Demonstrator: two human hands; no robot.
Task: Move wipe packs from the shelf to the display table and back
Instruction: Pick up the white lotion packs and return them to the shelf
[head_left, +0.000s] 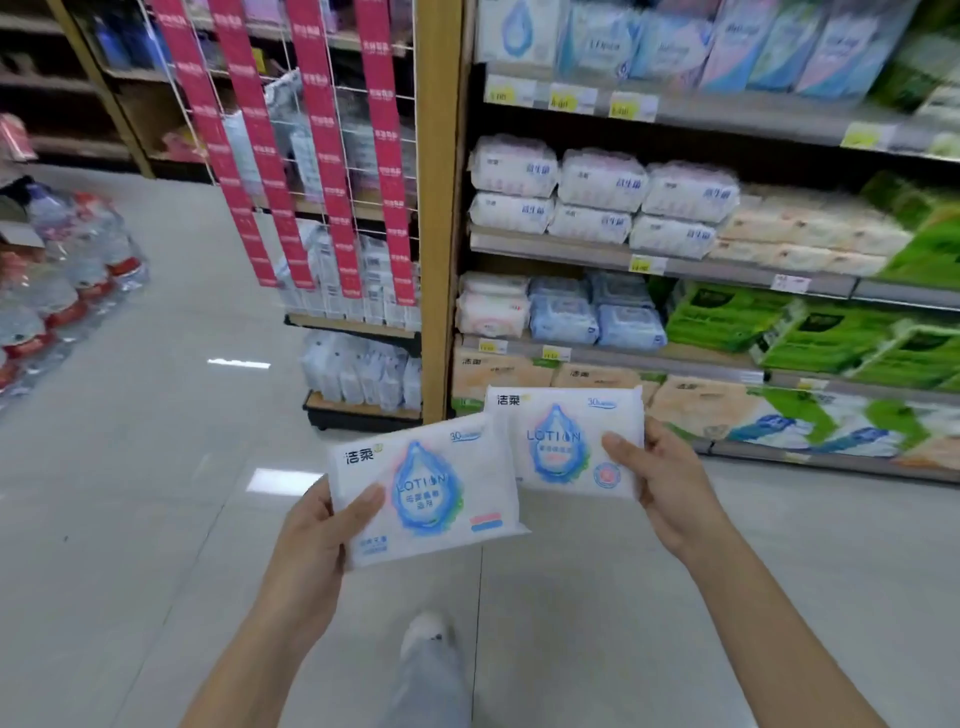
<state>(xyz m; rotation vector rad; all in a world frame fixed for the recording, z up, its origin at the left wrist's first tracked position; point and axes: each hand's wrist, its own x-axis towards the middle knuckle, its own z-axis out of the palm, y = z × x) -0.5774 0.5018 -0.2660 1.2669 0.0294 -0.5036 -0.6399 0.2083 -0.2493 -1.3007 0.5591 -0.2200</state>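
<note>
Left hand (311, 525) fingers clasp left wipe pack (431, 493), right hand (670, 483) fingers right wipe pack (561, 441), at outer edges; inner edges overlap. Open floor (156, 467) left, shelf (675, 265) beyond.

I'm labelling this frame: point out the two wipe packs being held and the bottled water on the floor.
left wipe pack (428, 488), head view, on its blue drop print.
right wipe pack (558, 442), head view, on its blue drop print.
bottled water (78, 260), head view, on a wrapped bottle's body.

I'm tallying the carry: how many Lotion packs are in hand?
2. The left pack is gripped by the left hand, the right pack by the right hand; their edges overlap. The blurred shelf may hold more.
</note>
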